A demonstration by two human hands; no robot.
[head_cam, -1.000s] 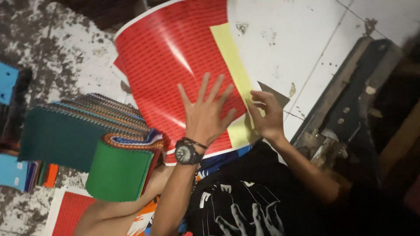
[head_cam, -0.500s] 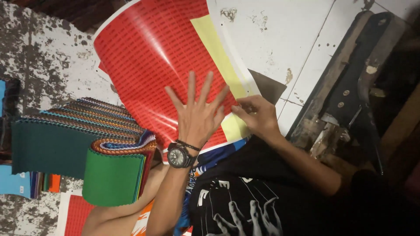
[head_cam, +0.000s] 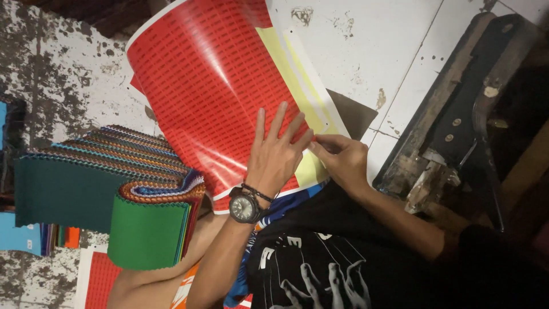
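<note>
The left hand (head_cam: 274,157) wears 1 round, dark-faced black wristwatch (head_cam: 243,207) beside 1 thin black cord bracelet (head_cam: 258,193). The right hand (head_cam: 343,160) is bare-armed. A black short-sleeved T-shirt with white print (head_cam: 320,269) covers the torso.

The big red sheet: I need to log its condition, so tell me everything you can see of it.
The red sheet is large, glossy, catching a streak of light, and covered in rows of fine dark print. It has a white border, a rounded corner, and a pale yellow strip along one side. It lies on the white tiled surface. The left hand presses flat on it with fingers spread; the right hand pinches its yellow edge.
</note>
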